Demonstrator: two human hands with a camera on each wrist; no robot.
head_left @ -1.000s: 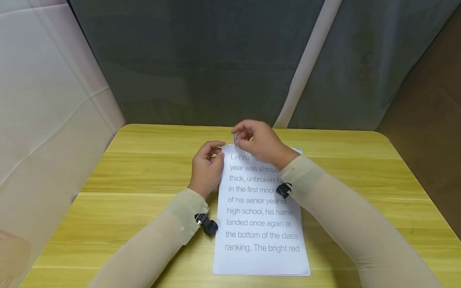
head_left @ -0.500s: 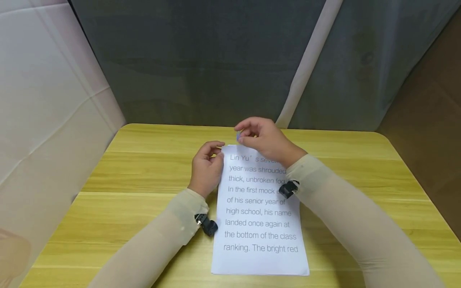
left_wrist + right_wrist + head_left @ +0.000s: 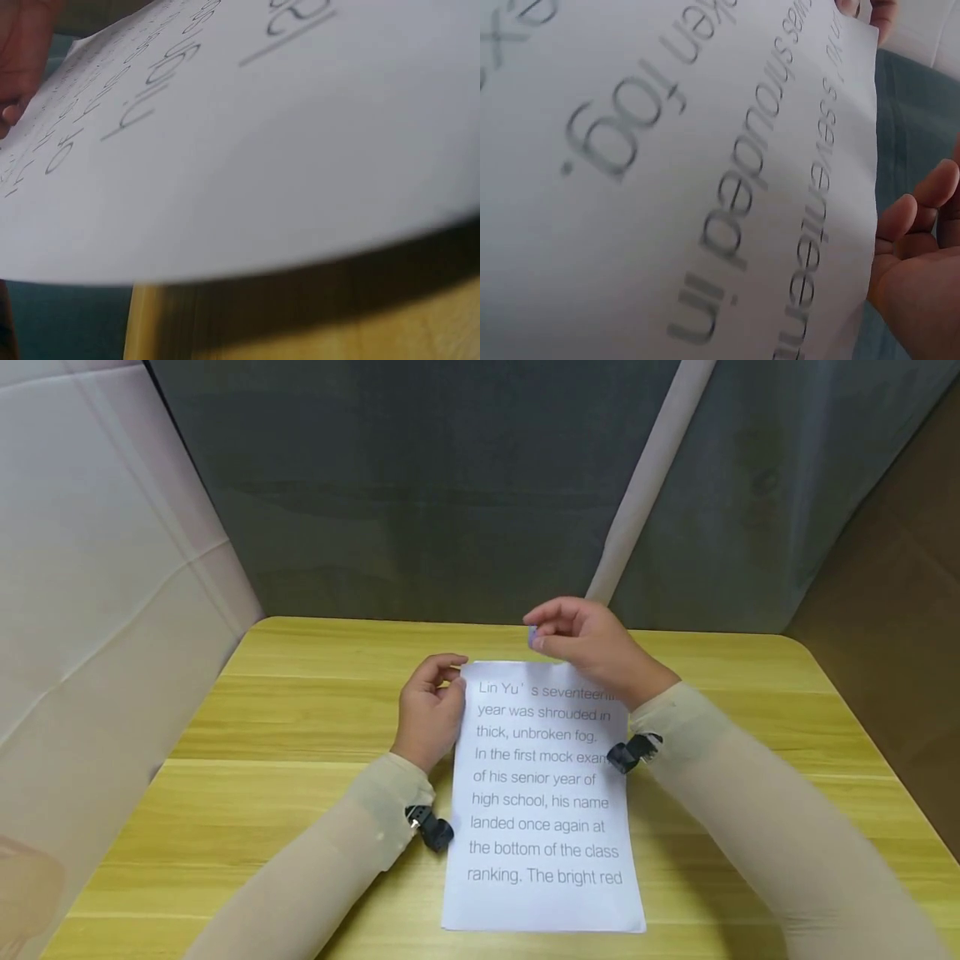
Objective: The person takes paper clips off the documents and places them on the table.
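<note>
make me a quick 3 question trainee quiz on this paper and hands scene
1. True or false: the printed sheet lies flat on the yellow wooden table.
2. Which hand touches the sheet's top left corner? A) left B) right
3. What does the right hand pinch in its fingertips?

Key
1. True.
2. A: the left hand rests there.
3. A small bluish object, too small to identify, held above the sheet's top edge.
</note>
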